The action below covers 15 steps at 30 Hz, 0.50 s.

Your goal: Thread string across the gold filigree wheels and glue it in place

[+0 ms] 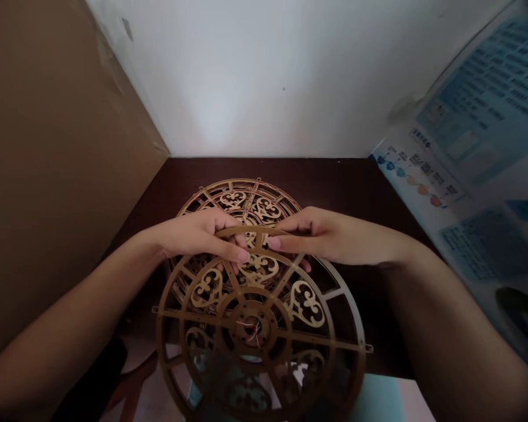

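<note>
A round gold-brown openwork frame (pixel 270 321), with spokes and scroll ornaments, is held tilted in front of me. My left hand (pixel 205 233) grips its upper edge left of the middle, thumb lying on the near face and fingers behind. On the right side of the same edge, my right hand (pixel 317 235) has its thumb against the rim, its other fingers partly hidden behind the frame. Farther back, similar round openwork frames (pixel 267 208) lie on the table, seemingly stacked. Thin red and white wires (pixel 254 333) show at the hub of the held frame.
The dark brown table (pixel 334 181) meets a white wall (pixel 264 88) at the back. A brown panel (pixel 61 146) stands at the left. Printed blue and white sheeting (pixel 475 176) leans along the right side.
</note>
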Tool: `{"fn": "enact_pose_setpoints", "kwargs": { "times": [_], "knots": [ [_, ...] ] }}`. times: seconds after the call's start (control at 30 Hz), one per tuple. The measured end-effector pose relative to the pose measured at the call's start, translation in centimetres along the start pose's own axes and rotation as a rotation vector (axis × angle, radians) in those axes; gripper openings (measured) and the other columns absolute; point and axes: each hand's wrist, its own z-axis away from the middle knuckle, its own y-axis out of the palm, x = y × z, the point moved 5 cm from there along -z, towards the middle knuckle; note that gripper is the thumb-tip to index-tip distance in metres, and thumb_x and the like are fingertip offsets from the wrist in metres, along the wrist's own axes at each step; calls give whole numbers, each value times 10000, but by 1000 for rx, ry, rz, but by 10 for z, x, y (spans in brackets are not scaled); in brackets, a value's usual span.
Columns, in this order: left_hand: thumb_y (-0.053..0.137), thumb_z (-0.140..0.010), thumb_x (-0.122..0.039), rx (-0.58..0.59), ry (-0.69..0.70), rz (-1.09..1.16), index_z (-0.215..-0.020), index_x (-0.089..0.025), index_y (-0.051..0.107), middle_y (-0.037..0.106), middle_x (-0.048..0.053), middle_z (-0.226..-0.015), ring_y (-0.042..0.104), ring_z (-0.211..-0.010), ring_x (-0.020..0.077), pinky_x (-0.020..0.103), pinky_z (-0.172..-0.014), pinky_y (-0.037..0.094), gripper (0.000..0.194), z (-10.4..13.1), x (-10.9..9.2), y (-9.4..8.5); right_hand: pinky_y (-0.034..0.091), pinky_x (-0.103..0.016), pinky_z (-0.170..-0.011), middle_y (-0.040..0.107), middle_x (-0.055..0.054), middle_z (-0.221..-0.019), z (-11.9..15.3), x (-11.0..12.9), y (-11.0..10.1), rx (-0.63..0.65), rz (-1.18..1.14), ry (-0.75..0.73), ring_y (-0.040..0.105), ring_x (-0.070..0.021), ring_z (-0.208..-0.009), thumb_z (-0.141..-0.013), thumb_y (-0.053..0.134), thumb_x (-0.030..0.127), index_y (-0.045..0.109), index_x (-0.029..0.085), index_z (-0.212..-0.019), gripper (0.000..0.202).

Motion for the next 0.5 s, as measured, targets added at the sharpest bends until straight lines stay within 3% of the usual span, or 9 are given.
{"fn": "enact_pose_setpoints", "kwargs": {
  "times": [0.17,0.27,0.4,0.5],
  "knots": [
    [876,-851,-358,-16,3,-49,-839,-168,764,752,2,-772,665,-677,108,202,-661,494,221,1,-1,-2,553,-252,-658,708,-15,-781,1,-7,-4,-38,-96,29,648,-126,-687,-940,755,581,752,158,-832,436],
    [859,-880,-403,0,40,-110,-874,-170,775,767,15,-801,669,-693,116,205,-666,499,248,3,-2,-4,529,-238,-571,696,-10,-723,-1,-8,-3,-53,-110,23,618,-111,-598,-929,767,586,741,150,-803,455],
    [691,-1018,-543,45,74,-155,-1048,-183,816,816,60,-886,740,-823,165,261,-813,574,382,8,-2,-9,510,-223,-527,664,3,-701,-1,-5,-1,-58,-108,-1,584,-94,-566,-943,759,564,723,144,-786,450],
    [663,-1030,-576,69,110,-128,-956,-173,843,836,90,-892,770,-866,178,269,-881,587,448,7,-1,-11,514,-225,-532,681,-4,-713,-1,-7,-1,-38,-104,38,593,-96,-569,-933,769,564,739,141,-801,443]
  ]
}}
